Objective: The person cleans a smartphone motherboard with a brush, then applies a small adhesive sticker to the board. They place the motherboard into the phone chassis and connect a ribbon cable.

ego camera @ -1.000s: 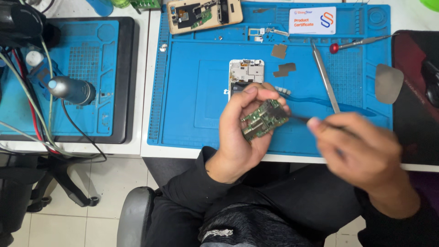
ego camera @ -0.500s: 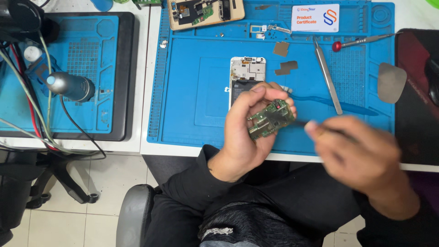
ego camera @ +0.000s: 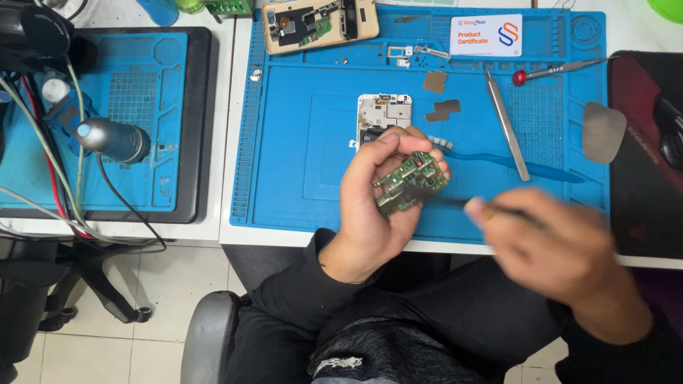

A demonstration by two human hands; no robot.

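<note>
My left hand (ego camera: 373,203) holds a small green circuit board (ego camera: 410,183) above the front edge of the blue work mat (ego camera: 299,142). My right hand (ego camera: 562,252) is blurred with motion and grips a thin dark tool (ego camera: 445,200) whose tip touches the board. Behind my left hand, an opened white phone (ego camera: 383,114) lies flat on the mat, partly hidden by my fingers.
Metal tweezers (ego camera: 506,124), a blue toothbrush (ego camera: 512,162), a red-handled screwdriver (ego camera: 551,71), small metal shields (ego camera: 442,110) and a white card (ego camera: 486,34) lie on the mat. A gold phone shell (ego camera: 320,23) sits at the back. A hot-air handle (ego camera: 114,140) with cables rests left. A metal pry tool (ego camera: 603,131) lies right.
My right hand has shifted slightly while working the tool against the board. My left hand keeps the board in about the same place.
</note>
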